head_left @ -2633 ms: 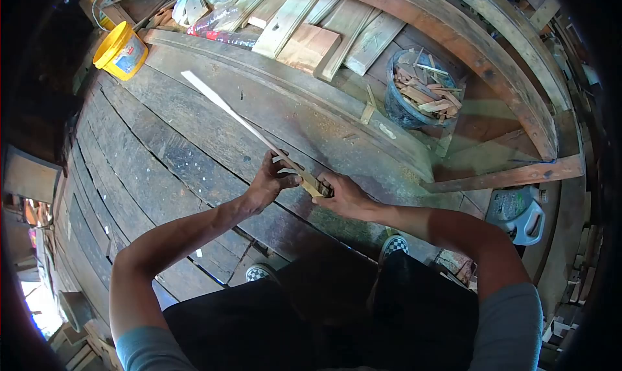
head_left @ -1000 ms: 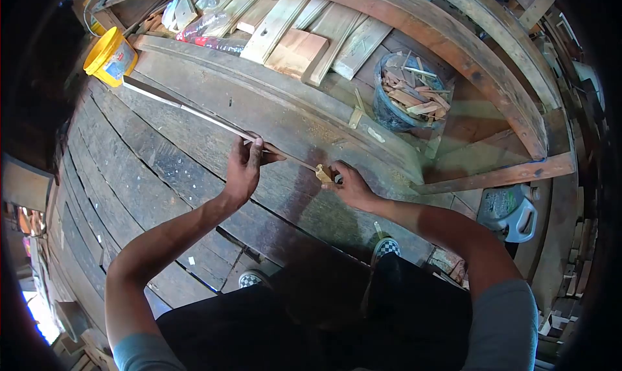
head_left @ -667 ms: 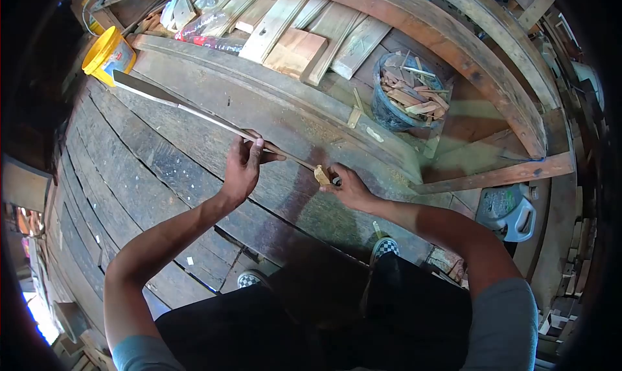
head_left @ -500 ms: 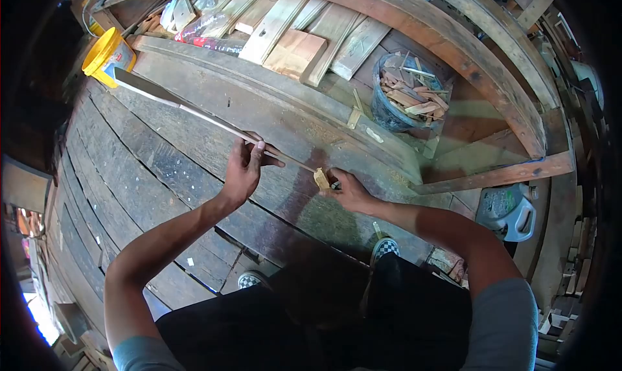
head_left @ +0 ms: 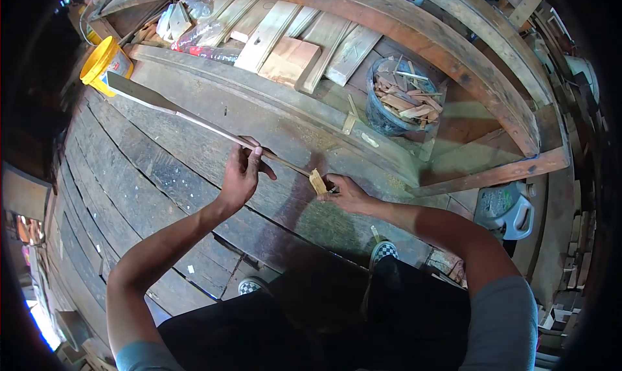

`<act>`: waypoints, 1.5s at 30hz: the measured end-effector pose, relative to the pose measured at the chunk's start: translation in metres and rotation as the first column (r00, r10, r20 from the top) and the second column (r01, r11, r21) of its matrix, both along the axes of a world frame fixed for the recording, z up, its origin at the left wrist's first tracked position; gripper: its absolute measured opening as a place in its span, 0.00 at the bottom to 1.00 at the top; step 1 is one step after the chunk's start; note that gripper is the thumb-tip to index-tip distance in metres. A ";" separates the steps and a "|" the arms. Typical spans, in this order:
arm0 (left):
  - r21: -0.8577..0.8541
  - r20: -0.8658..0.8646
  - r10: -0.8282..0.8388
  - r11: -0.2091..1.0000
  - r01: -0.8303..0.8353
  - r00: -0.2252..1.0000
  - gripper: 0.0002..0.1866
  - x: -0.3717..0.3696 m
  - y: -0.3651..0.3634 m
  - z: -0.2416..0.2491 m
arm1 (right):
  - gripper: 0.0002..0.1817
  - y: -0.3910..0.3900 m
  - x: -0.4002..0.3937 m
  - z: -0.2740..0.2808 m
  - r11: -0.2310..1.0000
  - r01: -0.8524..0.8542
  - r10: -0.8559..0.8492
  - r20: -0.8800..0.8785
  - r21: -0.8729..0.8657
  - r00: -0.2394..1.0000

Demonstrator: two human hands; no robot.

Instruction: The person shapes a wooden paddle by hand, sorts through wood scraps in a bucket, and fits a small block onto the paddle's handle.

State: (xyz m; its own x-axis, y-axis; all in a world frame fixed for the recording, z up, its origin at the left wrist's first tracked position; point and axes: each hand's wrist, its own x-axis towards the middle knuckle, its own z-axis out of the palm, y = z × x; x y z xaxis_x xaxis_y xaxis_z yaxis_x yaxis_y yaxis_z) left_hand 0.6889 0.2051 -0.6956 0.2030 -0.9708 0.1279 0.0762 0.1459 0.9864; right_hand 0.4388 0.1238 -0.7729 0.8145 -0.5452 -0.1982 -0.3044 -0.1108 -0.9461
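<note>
A long wooden paddle (head_left: 214,128) runs slantwise across the middle, its flat, wide blade at the upper left and its thin shaft toward me. My left hand (head_left: 244,176) is closed around the shaft near its middle, thumb on top. At the near end of the shaft, my right hand (head_left: 345,193) pinches a small folded yellow-tan piece (head_left: 317,182), which overlaps the shaft's tip. Part of this piece is hidden behind the fingers. Both hands are above the plank floor (head_left: 188,196).
A yellow bucket (head_left: 102,63) stands beyond the blade. Ahead lie a long beam (head_left: 259,89) and several loose boards (head_left: 278,37). A blue bucket of wood scraps (head_left: 382,115) sits right of them, near a curved timber frame (head_left: 466,66) and a plastic jug (head_left: 512,209).
The paddle has turned a little about its length, so more of the blade's face shows. The yellow-tan piece has tilted and shifted slightly left with my right hand.
</note>
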 end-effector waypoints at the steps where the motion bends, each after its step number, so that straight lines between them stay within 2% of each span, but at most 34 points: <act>1: -0.001 0.000 0.001 1.000 -0.001 1.000 0.07 0.000 0.000 0.001 | 0.17 0.000 0.000 0.004 1.000 0.002 -0.002 -0.009 0.021 1.000; 6: 0.007 -0.014 0.025 1.000 -0.025 1.000 0.07 0.001 -0.001 -0.001 | 0.16 0.003 0.001 0.005 1.000 -0.012 0.012 -0.004 0.005 1.000; 8: 0.014 -0.012 0.017 1.000 -0.017 1.000 0.07 0.002 -0.001 -0.003 | 0.15 0.007 0.002 0.007 0.991 0.043 -0.045 0.011 0.129 0.999; 9: 0.022 -0.009 0.008 1.000 -0.008 1.000 0.08 0.003 -0.001 -0.003 | 0.15 0.006 0.001 0.006 0.991 0.043 -0.045 0.011 0.129 0.999; 11: 0.020 -0.020 0.012 1.000 -0.011 1.000 0.08 0.002 0.000 -0.002 | 0.16 0.005 0.001 0.006 0.998 -0.031 0.033 -0.030 0.055 0.999; 14: 0.035 -0.019 0.008 0.999 -0.007 1.000 0.09 0.003 0.001 -0.004 | 0.17 0.007 0.000 0.009 0.993 -0.039 0.047 -0.071 0.112 0.996; 21: 0.101 0.053 0.004 0.995 -0.009 0.999 0.09 0.006 0.004 -0.009 | 0.19 0.012 -0.001 0.018 0.990 -0.076 0.089 -0.105 0.122 0.991; 24: 0.095 0.017 -0.003 0.996 0.001 1.000 0.09 0.006 0.004 -0.012 | 0.18 0.012 -0.003 0.019 0.991 -0.093 0.102 -0.088 0.099 0.991; 29: 0.108 0.054 -0.003 0.994 -0.003 0.999 0.10 0.006 0.005 -0.011 | 0.19 0.012 -0.002 0.025 0.991 -0.121 0.128 -0.169 0.050 0.977; 33: 0.140 0.043 -0.003 0.990 -0.003 0.999 0.11 0.009 0.005 -0.010 | 0.20 0.012 -0.003 0.011 0.991 -0.110 0.121 -0.133 0.082 0.984; 35: 0.136 0.034 -0.001 0.991 -0.004 0.999 0.11 0.008 0.004 -0.011 | 0.21 0.012 -0.003 0.006 0.994 -0.108 0.106 -0.137 0.000 0.985; 40: 0.146 0.039 -0.004 0.989 -0.001 0.999 0.11 0.009 0.005 -0.015 | 0.20 0.012 -0.002 0.009 0.993 -0.114 0.115 -0.144 0.016 0.983; 42: 0.108 -0.006 0.042 0.993 -0.041 0.999 0.11 0.006 0.004 -0.020 | 0.20 0.011 -0.004 0.011 0.994 -0.108 0.106 -0.169 -0.002 0.980; 45: 0.107 -0.018 -0.019 0.994 0.021 1.000 0.10 0.008 0.005 -0.022 | 0.20 0.011 -0.005 0.007 0.990 -0.126 0.114 -0.169 -0.060 0.979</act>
